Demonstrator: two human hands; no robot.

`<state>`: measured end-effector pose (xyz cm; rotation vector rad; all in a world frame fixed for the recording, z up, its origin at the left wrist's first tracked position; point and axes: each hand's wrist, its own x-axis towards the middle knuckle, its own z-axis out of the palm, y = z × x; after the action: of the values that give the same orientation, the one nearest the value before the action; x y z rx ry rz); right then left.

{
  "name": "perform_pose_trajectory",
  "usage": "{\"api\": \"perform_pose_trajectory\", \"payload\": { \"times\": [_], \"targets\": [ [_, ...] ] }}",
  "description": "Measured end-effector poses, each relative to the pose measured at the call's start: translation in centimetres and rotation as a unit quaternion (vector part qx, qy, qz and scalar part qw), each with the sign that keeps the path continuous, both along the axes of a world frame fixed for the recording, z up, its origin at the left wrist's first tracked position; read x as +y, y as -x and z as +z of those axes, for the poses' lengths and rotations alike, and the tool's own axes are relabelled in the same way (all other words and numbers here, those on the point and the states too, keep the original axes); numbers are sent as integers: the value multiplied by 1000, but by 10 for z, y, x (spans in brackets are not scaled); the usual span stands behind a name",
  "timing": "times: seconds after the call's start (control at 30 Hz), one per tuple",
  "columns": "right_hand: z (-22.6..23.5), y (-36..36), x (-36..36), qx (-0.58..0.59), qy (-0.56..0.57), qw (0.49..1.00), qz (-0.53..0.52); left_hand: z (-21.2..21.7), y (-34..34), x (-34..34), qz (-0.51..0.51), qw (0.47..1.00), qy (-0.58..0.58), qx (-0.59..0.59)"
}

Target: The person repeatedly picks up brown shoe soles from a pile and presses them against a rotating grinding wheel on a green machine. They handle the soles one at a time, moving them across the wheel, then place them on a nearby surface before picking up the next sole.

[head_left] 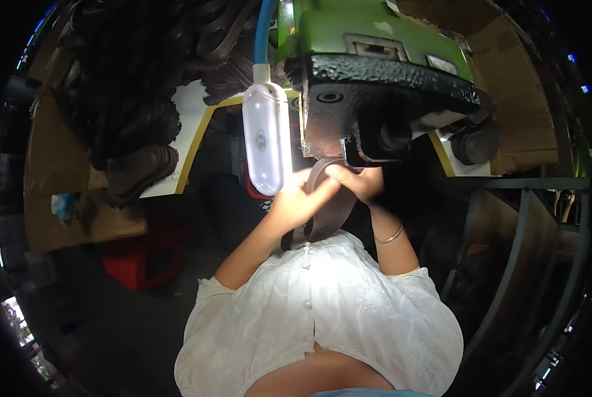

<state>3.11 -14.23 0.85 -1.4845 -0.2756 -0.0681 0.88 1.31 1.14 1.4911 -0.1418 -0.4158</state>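
Observation:
A dark brown shoe sole (pixel 332 215) stands tilted in front of my body, its upper end just under the head of a green and black machine (pixel 388 73). My left hand (pixel 295 204) is closed on the sole's left edge. From the other side my right hand (pixel 361 183) grips it near the top, with the thumb laid across its edge. Most fingers of both hands are hidden behind the sole or in shadow. Whether the sole touches the machine, I cannot tell.
A lit white lamp (pixel 267 139) hangs from a blue hose (pixel 264 33), close left of the machine. Many dark soles (pixel 130 99) are heaped at the left beside a cardboard box (pixel 58 159). More soles (pixel 474 142) lie at right. A red stool (pixel 137 258) stands below left; a metal rack (pixel 521 231), right.

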Motion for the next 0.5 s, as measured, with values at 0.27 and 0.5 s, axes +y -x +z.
{"api": "perform_pose_trajectory", "payload": {
  "times": [0.27, 0.5],
  "targets": [
    [-72, 73, -60, 287, 38, 915, 280, 29, -4, 2, 2, 998, -32, 55],
    [-70, 66, -128, 196, -289, 937, 1, 3, 14, 19, 90, 992, 89, 18]
  ]
}}
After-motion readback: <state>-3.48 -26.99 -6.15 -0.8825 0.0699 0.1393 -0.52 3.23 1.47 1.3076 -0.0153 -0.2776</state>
